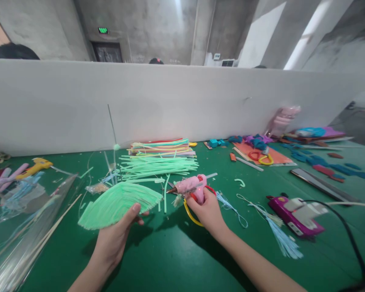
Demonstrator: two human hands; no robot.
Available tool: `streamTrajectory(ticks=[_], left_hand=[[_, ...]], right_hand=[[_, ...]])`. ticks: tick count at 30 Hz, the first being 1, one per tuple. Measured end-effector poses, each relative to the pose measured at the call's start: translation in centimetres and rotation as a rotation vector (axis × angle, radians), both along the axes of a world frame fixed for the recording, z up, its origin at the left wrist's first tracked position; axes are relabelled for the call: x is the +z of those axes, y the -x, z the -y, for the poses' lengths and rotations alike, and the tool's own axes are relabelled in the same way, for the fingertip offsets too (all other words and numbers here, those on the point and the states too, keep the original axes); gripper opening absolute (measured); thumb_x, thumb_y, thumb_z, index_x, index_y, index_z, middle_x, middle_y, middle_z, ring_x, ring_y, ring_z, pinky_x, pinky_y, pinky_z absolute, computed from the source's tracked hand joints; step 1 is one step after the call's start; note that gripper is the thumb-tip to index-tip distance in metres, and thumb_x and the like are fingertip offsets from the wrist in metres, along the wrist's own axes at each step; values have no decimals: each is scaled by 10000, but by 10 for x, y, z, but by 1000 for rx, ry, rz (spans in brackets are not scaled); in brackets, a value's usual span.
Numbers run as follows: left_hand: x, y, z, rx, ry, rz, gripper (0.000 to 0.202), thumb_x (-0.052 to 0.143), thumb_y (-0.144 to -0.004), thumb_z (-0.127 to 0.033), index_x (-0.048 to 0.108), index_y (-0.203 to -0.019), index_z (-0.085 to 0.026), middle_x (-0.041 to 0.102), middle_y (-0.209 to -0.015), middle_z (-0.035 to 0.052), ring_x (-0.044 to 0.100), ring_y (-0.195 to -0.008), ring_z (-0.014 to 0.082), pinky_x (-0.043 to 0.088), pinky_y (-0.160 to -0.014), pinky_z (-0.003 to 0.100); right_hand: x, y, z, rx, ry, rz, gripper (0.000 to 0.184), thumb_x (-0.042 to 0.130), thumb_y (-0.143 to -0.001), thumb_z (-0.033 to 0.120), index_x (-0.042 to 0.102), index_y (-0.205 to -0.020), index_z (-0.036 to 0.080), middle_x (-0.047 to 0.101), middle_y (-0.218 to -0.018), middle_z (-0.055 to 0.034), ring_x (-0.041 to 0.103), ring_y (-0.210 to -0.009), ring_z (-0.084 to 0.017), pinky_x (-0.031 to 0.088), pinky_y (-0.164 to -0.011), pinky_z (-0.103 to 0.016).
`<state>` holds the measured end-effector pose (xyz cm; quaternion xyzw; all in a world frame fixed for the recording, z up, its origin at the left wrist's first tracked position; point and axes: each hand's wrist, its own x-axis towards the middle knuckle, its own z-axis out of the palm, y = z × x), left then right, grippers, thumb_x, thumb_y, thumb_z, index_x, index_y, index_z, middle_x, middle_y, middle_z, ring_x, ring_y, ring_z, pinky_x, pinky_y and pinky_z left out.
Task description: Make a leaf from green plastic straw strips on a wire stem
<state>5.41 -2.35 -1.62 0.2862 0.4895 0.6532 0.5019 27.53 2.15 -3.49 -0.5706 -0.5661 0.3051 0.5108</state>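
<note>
My left hand [121,227] grips a mint-green fan-shaped piece [118,205] made of fuzzy pipe cleaners, thumb on top near its lower edge. In my right hand [208,207] is a pink hot glue gun [190,185], its nozzle pointing left toward the fan's right corner, a short gap apart. A clear glue stick pokes out of the gun's back. Yellow-and-red-handled scissors [190,213] lie on the table just under my right hand. Behind the fan rests a pile of green pipe cleaners [158,166], with mixed-colour ones beyond it.
A purple power strip [295,217] with plugs and a black cable sits at right, near blue tassels [276,231]. At left are a yellow glue gun [35,167] and plastic-wrapped sticks [33,231]. A white partition [170,101] closes off the table's back; heads show beyond it.
</note>
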Motion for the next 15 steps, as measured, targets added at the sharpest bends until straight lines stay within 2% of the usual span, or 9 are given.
streamTrajectory(ticks=[4, 8, 12, 15], left_hand=[[6, -2, -3, 63, 46, 27, 330, 880, -514, -258, 689, -760, -149, 712, -711, 9, 687, -619, 183, 569, -579, 247], [9, -7, -3, 53, 12, 58, 348, 889, -496, -250, 710, -781, -163, 704, -696, -6, 692, -633, 190, 568, -554, 240], [5, -10, 2, 50, 67, 105, 314, 901, -472, -292, 716, -682, -148, 711, -679, 12, 683, -640, 179, 587, -608, 247], [1, -11, 7, 42, 68, 96, 324, 902, -470, -302, 727, -702, -157, 717, -680, 12, 685, -657, 182, 591, -640, 255]], right_hand=[[-1, 2, 2, -19, -14, -5, 257, 634, -668, 368, 450, -617, 195, 409, -516, 65, 334, -465, -91, 293, -426, -215], [2, 3, 3, -87, -36, -22, 276, 653, -650, 397, 468, -609, 196, 419, -485, 61, 338, -448, -95, 300, -405, -215], [6, 4, 6, -89, -56, -101, 264, 640, -640, 386, 465, -577, 198, 427, -476, 49, 353, -445, -98, 337, -406, -222], [8, 4, 8, -73, -71, -112, 316, 618, -629, 361, 367, -499, 220, 337, -429, 69, 275, -414, -75, 276, -376, -211]])
